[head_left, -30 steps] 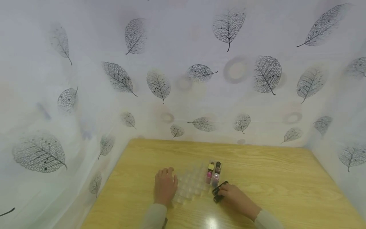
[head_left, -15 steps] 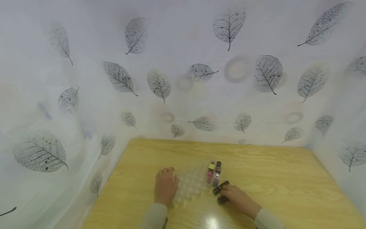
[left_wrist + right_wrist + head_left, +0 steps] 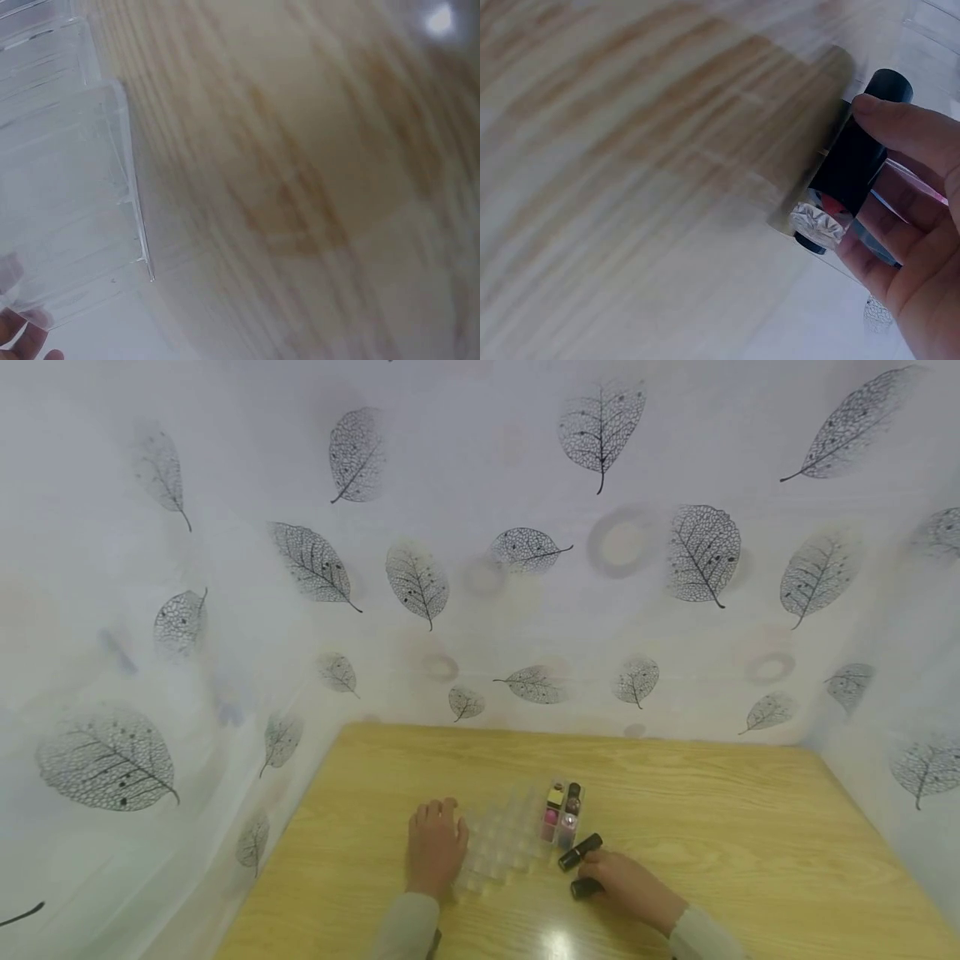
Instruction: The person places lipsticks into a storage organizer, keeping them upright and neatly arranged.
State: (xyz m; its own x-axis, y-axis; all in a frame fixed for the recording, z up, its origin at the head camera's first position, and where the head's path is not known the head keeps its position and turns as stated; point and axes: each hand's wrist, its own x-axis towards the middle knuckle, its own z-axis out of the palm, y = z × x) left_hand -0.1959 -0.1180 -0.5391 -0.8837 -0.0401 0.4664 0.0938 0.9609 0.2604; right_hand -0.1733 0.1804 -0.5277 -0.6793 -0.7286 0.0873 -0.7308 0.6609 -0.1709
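In the head view, my left hand (image 3: 435,850) rests at the left side of a clear plastic organizer (image 3: 495,847) divided into cells. Its fingertips touch the corner of that organizer (image 3: 64,202) in the left wrist view. My right hand (image 3: 628,885) pinches a black lipstick tube (image 3: 851,161) between thumb and fingers. That tube has a clear faceted end with a bit of red showing. A second black tube (image 3: 580,852) lies just beyond the right fingers, partly hidden behind the held one in the right wrist view.
At the organizer's right end, several filled cells hold small cosmetics, including a yellow-topped one (image 3: 555,795) and a pink one (image 3: 551,818). The wood-grain table (image 3: 720,827) is enclosed by pale leaf-printed curtains (image 3: 480,627) at the back and sides.
The held lipstick and my right hand have shifted slightly right, widening the gap to the second black tube. My left hand stays at the organizer.
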